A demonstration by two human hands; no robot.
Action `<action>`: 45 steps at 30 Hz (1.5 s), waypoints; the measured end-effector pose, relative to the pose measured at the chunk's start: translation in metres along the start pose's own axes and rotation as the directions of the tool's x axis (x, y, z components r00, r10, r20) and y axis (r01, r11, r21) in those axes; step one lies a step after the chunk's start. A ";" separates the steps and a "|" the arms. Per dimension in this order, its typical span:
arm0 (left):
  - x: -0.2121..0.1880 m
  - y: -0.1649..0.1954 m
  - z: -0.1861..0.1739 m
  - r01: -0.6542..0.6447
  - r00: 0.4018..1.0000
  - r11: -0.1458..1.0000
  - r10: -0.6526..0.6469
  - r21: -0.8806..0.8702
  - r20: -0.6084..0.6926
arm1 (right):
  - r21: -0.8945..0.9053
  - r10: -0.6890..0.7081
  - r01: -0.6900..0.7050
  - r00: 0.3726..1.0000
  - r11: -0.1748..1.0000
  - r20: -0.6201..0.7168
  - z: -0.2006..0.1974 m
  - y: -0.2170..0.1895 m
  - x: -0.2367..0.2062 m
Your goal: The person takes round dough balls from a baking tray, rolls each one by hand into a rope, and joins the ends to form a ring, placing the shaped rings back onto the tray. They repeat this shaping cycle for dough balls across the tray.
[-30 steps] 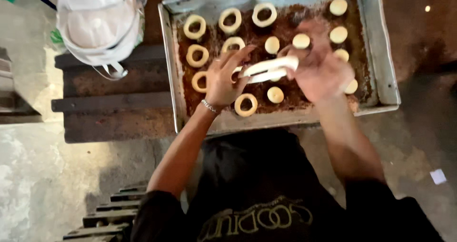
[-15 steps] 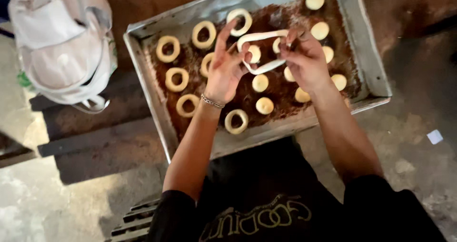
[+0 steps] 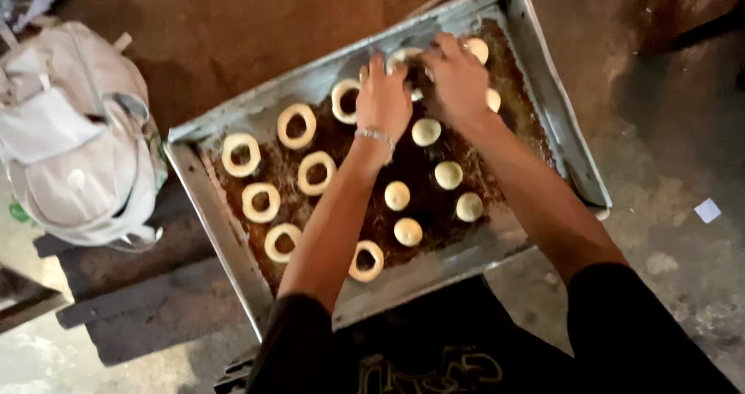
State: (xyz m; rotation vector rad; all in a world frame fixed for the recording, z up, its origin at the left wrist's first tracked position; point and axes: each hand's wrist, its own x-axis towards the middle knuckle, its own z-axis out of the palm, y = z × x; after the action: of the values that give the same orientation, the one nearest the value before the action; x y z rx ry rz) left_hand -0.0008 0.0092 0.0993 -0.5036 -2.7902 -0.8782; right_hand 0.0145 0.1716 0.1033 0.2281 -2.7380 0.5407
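1. Both hands sit at the tray's (image 3: 559,142) 12 o'clock end. The left hand (image 3: 382,99) and right hand (image 3: 458,80) are close together, fingers curled down over a pale dough ring (image 3: 403,56), pinching it from both sides, likely so the soft loop keeps its shape.
2. That ring is mostly hidden under the fingers, so it's hard to tell whether it touches the tray yet.
3. More rings (image 3: 296,126) fill the 9 o'clock side, and dough balls (image 3: 397,195) sit in rows toward 3 o'clock, spaced apart so they don't stick.
4. The tray is dusted brown, probably oil or crumbs.
5. A white backpack (image 3: 77,138) rests at 9 o'clock, off the tray.
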 end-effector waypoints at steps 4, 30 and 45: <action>-0.012 0.003 -0.013 -0.055 0.992 0.998 0.059 -0.038 0.110 | -0.087 0.060 -0.042 0.973 0.995 0.225 -0.032 0.057 0.003; -0.140 0.064 -0.120 -0.060 0.996 0.776 0.002 -0.628 -0.093 | 0.739 0.043 -0.052 0.999 0.672 0.031 -0.113 -0.110 -0.113; -0.238 0.051 -0.183 0.072 0.777 0.925 -0.287 -0.374 -0.560 | 0.964 -0.302 -0.201 0.943 -0.171 0.143 -0.090 -0.163 -0.148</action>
State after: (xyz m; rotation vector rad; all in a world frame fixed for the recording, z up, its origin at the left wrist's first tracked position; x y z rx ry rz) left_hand 0.2506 -0.1212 0.2115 0.0354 -2.1205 -1.2945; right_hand 0.2147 0.0717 0.1836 0.8433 -1.6160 2.8165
